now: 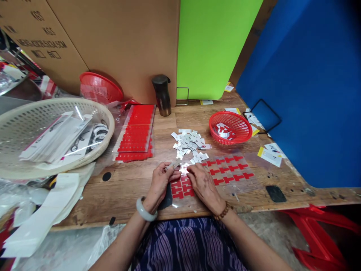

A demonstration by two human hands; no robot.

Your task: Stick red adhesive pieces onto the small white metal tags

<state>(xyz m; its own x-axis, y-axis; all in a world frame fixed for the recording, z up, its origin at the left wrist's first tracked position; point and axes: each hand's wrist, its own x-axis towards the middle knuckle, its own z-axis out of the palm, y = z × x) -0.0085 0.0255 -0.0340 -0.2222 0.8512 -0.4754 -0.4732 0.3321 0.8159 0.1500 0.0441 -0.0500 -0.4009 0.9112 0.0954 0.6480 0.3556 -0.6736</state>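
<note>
At the near edge of the wooden table, my left hand (161,181) pinches a small pale tag between thumb and fingers, above a clear sheet of red stickers (177,188). My right hand (203,183) lies on the same sheet, its fingers bent down at the sheet's middle; whatever is under the fingertips is hidden. More red T-shaped stickers (231,169) show to the right of that hand. Just beyond both hands sits a loose pile of small white tags (188,142). A red basket (239,128) at the right holds some tags with red on them.
Stacked red sticker sheets (135,130) lie left of the pile. A white basket (108,146) with packaged cards stands far left. A dark tumbler (162,94) stands near the cardboard (126,45). Black patch (275,194) and yellow-edged cards (270,156) lie right. A blue board (304,98) leans behind.
</note>
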